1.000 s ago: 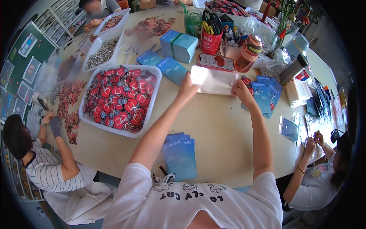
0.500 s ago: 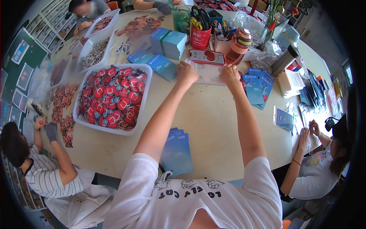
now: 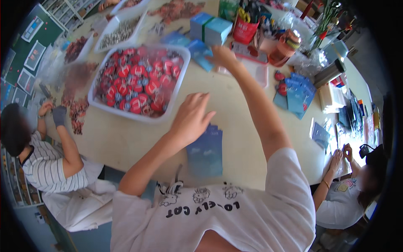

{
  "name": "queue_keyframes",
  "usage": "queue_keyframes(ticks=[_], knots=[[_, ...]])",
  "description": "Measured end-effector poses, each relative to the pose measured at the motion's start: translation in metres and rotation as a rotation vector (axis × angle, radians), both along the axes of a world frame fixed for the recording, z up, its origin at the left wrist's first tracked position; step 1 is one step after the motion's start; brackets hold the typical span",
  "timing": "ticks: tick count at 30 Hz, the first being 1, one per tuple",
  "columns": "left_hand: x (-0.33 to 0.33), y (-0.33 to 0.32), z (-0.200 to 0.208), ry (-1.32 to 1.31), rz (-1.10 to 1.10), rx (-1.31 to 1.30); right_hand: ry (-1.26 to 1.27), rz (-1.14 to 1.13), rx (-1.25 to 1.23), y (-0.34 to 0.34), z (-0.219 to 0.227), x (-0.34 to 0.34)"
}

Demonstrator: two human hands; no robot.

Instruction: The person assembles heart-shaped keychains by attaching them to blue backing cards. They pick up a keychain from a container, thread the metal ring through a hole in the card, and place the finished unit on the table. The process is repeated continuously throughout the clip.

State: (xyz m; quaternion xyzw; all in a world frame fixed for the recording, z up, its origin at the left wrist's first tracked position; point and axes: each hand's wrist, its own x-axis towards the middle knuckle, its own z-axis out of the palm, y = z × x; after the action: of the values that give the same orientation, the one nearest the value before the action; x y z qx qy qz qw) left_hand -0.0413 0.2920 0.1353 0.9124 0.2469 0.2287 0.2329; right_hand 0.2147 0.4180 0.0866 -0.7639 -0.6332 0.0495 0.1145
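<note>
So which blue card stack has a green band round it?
The thick block of blue cards just left of the red cup; the other blue cards lie in low piles with no band visible.

White T-shirt (image 3: 256,214), loose cut, soft creases. Short sleeves: left sleeve (image 3: 131,210) and right sleeve (image 3: 285,174), both plain white. Chest print: row of black-outlined cartoon cat faces (image 3: 201,195), bold dark lettering (image 3: 205,208) alongside, upside down from here. Neckline (image 3: 208,232) open. Left hand (image 3: 191,117), right hand (image 3: 223,57) bare; forearms likewise.

Blk lettering (image 3: 207,206) across wht T-shirt (image 3: 260,214)
</note>
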Motion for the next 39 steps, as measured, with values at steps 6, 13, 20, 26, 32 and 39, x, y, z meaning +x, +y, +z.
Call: queue_keyframes(ticks=[6,13,20,26,32,39], knots=[[-0.108,-0.06,-0.038,-0.141,0.154,-0.44,0.187,0.116,0.423,0.046,-0.039,0.018],[-0.107,-0.054,-0.052,-0.306,0.217,-0.505,1.061,0.037,0.198,0.02,0.003,0.029],[-0.142,-0.016,0.009,-0.408,0.385,-0.202,0.942,-0.011,0.278,-0.154,0.083,-0.029],[-0.191,0.08,-0.023,-1.414,0.985,-0.335,1.15,-0.129,0.23,-0.173,0.042,-0.008],[-0.193,0.138,-0.071,-1.518,0.605,-0.855,1.26,-0.072,-0.249,-0.233,0.052,-0.089],[-0.184,0.152,-0.086,-1.548,0.757,-0.722,0.883,-0.145,-0.104,-0.269,0.058,-0.147]])
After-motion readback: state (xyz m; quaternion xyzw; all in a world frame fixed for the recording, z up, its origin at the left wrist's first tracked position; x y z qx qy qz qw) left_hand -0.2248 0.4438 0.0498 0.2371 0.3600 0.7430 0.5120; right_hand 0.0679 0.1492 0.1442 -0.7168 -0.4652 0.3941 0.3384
